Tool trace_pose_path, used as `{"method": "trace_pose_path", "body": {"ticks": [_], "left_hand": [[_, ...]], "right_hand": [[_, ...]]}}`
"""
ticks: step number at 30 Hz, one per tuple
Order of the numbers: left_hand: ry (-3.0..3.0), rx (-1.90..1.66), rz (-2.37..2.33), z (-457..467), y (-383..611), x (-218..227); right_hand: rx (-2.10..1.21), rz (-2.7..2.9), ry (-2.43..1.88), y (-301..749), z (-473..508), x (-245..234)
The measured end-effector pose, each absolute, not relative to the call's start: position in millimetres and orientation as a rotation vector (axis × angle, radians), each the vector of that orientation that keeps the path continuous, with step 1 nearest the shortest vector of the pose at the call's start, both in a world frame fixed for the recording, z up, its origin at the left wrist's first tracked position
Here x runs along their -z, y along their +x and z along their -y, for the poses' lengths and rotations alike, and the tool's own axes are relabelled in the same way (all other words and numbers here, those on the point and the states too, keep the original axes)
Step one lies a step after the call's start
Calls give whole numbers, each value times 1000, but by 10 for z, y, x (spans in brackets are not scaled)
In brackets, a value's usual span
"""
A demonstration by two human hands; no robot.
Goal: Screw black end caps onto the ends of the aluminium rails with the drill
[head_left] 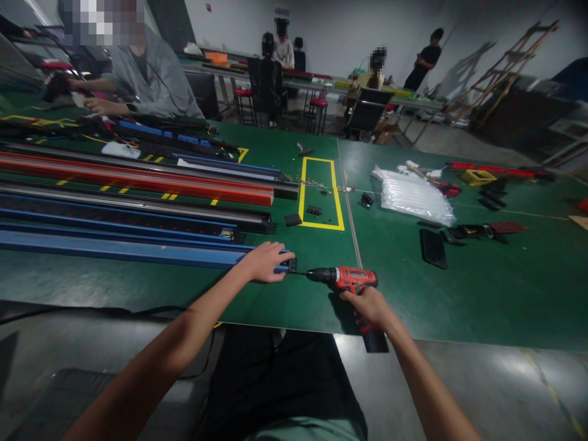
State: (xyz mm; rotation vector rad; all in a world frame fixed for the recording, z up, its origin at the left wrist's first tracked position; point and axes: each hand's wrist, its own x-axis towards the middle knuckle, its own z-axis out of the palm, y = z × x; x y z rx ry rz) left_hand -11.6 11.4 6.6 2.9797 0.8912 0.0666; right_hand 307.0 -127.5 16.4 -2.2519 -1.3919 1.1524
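Observation:
My right hand [371, 305] is wrapped round the grip of a red and black cordless drill [356, 278]. The drill lies level, its long thin bit pointing left at the black end cap [292, 264] of a long blue metal profile [184, 250]. The bit's tip meets or nearly meets the cap; I cannot tell which. My left hand [264, 262] holds the right end of that profile, thumb on the near side and fingers over the top by the cap. The profile lies on the green table [413, 300] and runs out of view to the left.
Behind lie more long profiles, including a red one [184, 182]. Small screws [316, 182] and black end pieces [315, 210] sit near a yellow taped rectangle. To the right are a clear plastic bag [413, 196] and a phone-like black slab [432, 248]. A co-worker [154, 76] sits across the table.

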Motion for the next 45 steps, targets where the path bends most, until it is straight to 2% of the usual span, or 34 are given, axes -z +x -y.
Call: {"method": "trace_pose_path", "body": {"ticks": [45], "left_hand": [[2957, -61, -892, -112, -108, -62]], "right_hand": [[-1177, 1365, -2254, 3093, 1282, -119]]}}
